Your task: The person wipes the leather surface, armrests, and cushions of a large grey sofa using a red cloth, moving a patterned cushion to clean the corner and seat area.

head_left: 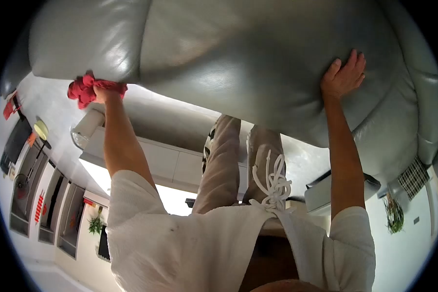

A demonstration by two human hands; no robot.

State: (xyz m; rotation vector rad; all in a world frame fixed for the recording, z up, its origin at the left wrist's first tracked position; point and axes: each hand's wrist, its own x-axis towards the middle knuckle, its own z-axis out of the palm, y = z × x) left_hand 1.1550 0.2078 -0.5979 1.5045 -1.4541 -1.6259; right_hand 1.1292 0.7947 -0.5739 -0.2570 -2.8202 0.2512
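My left hand [101,94] is closed around a crumpled red cloth [84,90] at the lower edge of a grey leather sofa [204,53]. The cloth hangs out on both sides of the fist, and part of my fingers is hidden by it. On the right, my right hand [344,77] lies palm down on the sofa's leather with its fingers somewhat apart, holding nothing. Soft creases show in the leather near that hand.
My legs [220,160] stand close to the sofa's edge. Beyond them is a long white cabinet [155,158]. A wrapped roll-shaped thing [87,127] is near my left forearm. A fan [21,185], a plant [394,214] and a checked cloth [413,179] appear farther off.
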